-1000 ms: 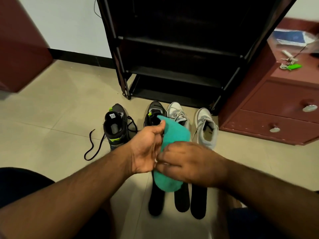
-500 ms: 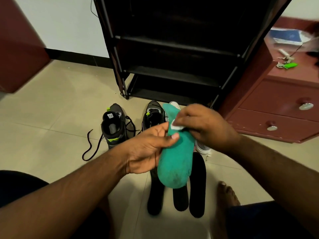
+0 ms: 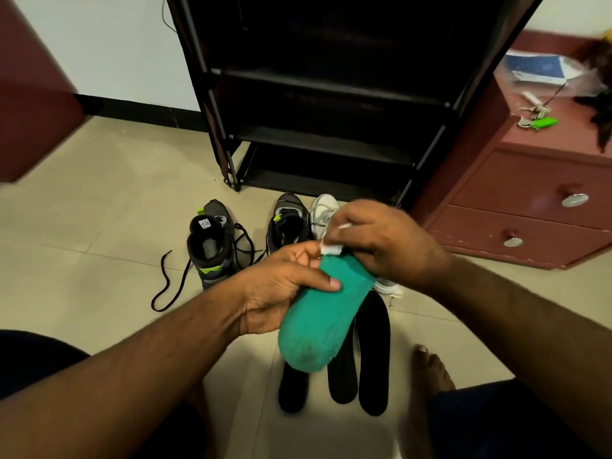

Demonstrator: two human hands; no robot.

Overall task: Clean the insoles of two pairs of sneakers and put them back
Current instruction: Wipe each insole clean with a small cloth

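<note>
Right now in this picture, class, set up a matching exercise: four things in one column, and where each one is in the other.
Things
1. green insole
2. white wipe
3. black insoles
4. green key tag

Places
A. on the red cabinet
B. flat on the floor tiles
C. held in the left hand
D. pinched in the right hand

Pairs: 1-C, 2-D, 3-B, 4-A
</note>
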